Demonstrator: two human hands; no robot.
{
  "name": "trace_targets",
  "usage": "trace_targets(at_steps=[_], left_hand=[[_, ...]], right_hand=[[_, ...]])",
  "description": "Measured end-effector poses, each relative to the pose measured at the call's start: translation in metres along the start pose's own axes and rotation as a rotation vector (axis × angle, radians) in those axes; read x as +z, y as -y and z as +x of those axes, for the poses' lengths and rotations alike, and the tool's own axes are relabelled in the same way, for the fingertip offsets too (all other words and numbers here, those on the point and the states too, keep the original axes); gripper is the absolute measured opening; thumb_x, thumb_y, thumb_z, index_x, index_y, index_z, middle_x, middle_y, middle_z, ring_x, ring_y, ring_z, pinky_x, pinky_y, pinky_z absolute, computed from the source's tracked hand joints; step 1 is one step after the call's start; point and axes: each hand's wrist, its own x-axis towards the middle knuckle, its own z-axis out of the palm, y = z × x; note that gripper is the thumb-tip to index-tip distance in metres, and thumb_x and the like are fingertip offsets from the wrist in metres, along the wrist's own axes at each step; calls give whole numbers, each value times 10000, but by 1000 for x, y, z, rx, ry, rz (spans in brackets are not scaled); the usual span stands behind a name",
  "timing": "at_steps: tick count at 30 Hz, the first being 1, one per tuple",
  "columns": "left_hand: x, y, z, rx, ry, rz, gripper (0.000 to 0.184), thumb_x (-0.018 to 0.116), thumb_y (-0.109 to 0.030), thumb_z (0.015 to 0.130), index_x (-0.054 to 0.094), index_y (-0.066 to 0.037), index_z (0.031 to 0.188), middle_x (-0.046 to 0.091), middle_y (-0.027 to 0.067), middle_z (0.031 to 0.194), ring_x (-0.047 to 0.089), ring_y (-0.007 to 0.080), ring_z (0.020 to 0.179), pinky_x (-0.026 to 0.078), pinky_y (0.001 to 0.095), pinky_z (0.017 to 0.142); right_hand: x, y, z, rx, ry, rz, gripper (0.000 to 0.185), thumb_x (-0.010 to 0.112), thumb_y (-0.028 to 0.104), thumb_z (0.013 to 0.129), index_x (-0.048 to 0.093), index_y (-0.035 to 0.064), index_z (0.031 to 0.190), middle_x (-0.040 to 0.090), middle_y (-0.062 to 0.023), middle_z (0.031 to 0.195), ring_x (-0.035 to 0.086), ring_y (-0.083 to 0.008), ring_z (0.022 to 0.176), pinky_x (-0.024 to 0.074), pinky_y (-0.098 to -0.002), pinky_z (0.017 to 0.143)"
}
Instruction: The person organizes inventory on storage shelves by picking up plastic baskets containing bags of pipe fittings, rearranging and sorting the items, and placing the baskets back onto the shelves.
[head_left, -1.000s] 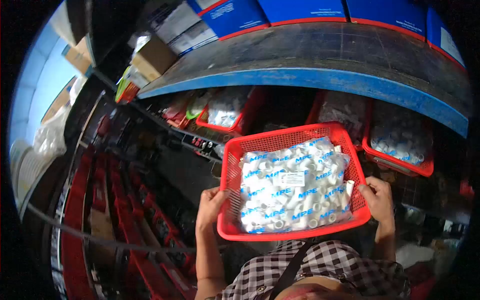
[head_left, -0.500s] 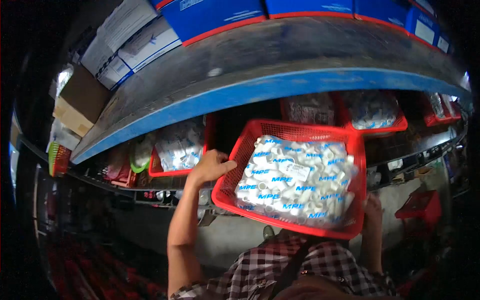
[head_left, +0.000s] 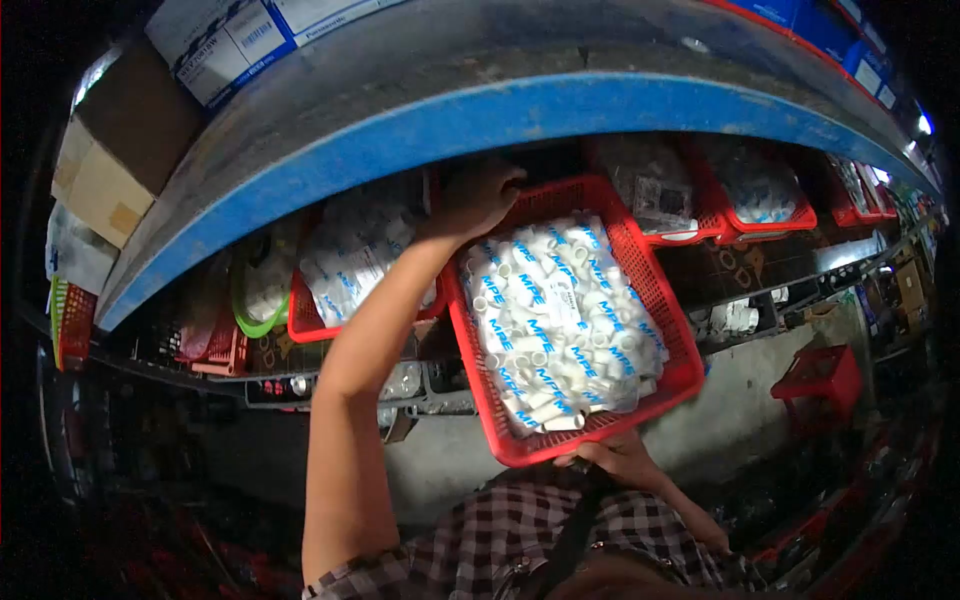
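A red mesh basket (head_left: 680,375) holds a clear bag of white pipe fittings (head_left: 560,320) printed "MPE". It sits lengthwise between my body and the shelf, its far end under the blue shelf edge. My left hand (head_left: 480,200) grips the basket's far left corner, in the shadow below that edge. At the near end, my right hand (head_left: 615,455) is closed on the rim, its thumb on top and its other fingers partly hidden beneath. Baskets of bagged fittings stand on both sides, one on the left (head_left: 300,310) and one on the right (head_left: 720,235).
The blue shelf edge (head_left: 520,108) arches over the baskets. Cardboard boxes (head_left: 105,180) stand on the upper shelf at left, and blue boxes (head_left: 810,30) at upper right. A green-rimmed basket (head_left: 240,300) is at left. A red stool (head_left: 820,380) stands on the floor at right.
The basket has turned from crosswise to lengthwise, and its far end has moved under the shelf edge. My left hand has moved forward with it; my right hand has come round to the near end.
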Motion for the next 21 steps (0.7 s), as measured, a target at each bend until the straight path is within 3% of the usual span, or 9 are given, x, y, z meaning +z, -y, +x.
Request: trace_targets(at_steps=[3, 7, 8, 14, 15, 16, 19, 20, 21], left_hand=[[-41, -34, -38, -124, -170, -180, 294, 575, -247, 838, 625, -55, 1055, 619, 161, 1023, 582, 306, 974, 451, 360, 847], [-107, -70, -130, -178, -291, -362, 173, 612, -102, 824, 647, -5, 963, 666, 116, 896, 635, 207, 821, 473, 291, 747], [-116, -78, -156, -305, -249, -398, 138, 606, -60, 820, 646, 19, 925, 662, 114, 889, 620, 171, 812, 467, 279, 749], [-89, -85, -295, -733, -379, -765, 169, 557, -61, 841, 611, 50, 957, 627, 98, 914, 577, 159, 863, 447, 277, 789], [-79, -81, -316, -678, -373, -773, 178, 553, -80, 849, 614, 47, 958, 626, 106, 920, 576, 161, 852, 454, 282, 777], [-75, -95, -324, -790, -393, -839, 183, 548, -88, 854, 618, 40, 965, 631, 103, 916, 574, 155, 833, 453, 281, 770], [-55, -102, -346, -880, -353, -920, 203, 570, -109, 875, 613, 34, 1013, 643, 102, 909, 580, 145, 841, 461, 281, 768], [-54, -103, -346, -907, -333, -942, 205, 593, -144, 885, 638, -35, 1053, 648, 51, 918, 574, 118, 837, 449, 248, 755], [-52, -103, -342, -912, -339, -922, 207, 591, -146, 887, 636, -22, 1046, 645, 42, 892, 573, 113, 827, 448, 243, 750]], right_hand=[[5, -9, 33, -119, 34, -1, 152, 534, 60, 873, 677, 12, 898, 666, -60, 909, 601, -144, 918, 445, -279, 836], [5, -12, 94, -57, -11, 146, 177, 525, 96, 894, 635, -40, 916, 671, -81, 855, 626, -145, 859, 473, -286, 824], [-1, -6, 110, -109, -4, 141, 185, 496, 90, 910, 623, -42, 937, 668, -86, 863, 631, -154, 853, 476, -290, 815], [-38, -20, 218, -295, -220, 45, 335, 512, 282, 922, 659, -15, 870, 675, -114, 859, 641, -147, 772, 464, -292, 788], [-43, -22, 220, -267, -179, 65, 325, 521, 282, 917, 655, -12, 884, 673, -116, 854, 638, -147, 756, 472, -292, 765], [-46, -23, 220, -237, -135, 84, 317, 531, 283, 912, 651, -10, 899, 670, -117, 848, 634, -146, 740, 480, -291, 742], [-34, -24, 204, -183, -268, 217, 334, 546, 290, 907, 618, -33, 946, 645, -92, 781, 620, -151, 645, 495, -267, 622], [-40, -32, 196, -162, -258, 183, 340, 542, 295, 909, 621, -35, 933, 637, -87, 739, 616, -147, 639, 496, -264, 624], [-44, -28, 182, -165, -267, 117, 339, 535, 291, 912, 628, -35, 905, 638, -84, 729, 616, -141, 653, 496, -264, 625]])
